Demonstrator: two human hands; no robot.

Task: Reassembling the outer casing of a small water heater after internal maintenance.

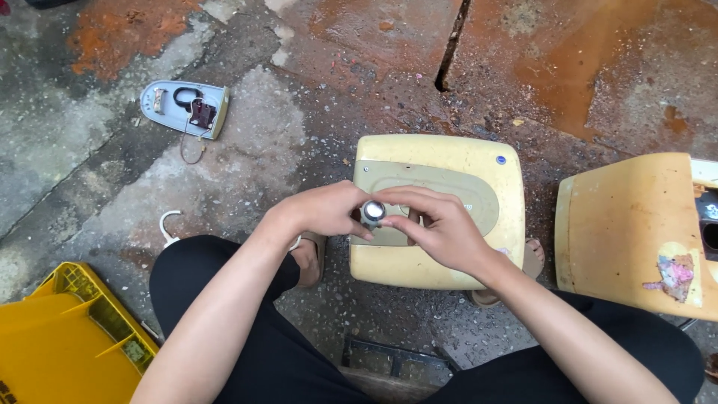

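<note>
Two bare hands meet over the pale yellow plastic appliance casing [441,161] that lies on the wet concrete floor [314,112]. Between them sits a small shiny metal cylindrical part [372,212], just above the casing's olive-grey front panel [441,187]. The left hand [321,209] has its grip closed on the part from the left, and the right hand [441,224] pinches it from the right with thumb and fingertips, so both grips are shut around it. Only the round, bright end of the part shows; its body is hidden behind the fingers, so its length and shape cannot be made out. Left of the casing, well apart, lies a grey-blue oval plastic cover with wires [185,107]. Right of the casing, a second yellowed plastic housing [628,224] is cut off by the frame edge. Below and left of the casing, a yellow plastic crate [67,337] is also partly cut off.
</note>
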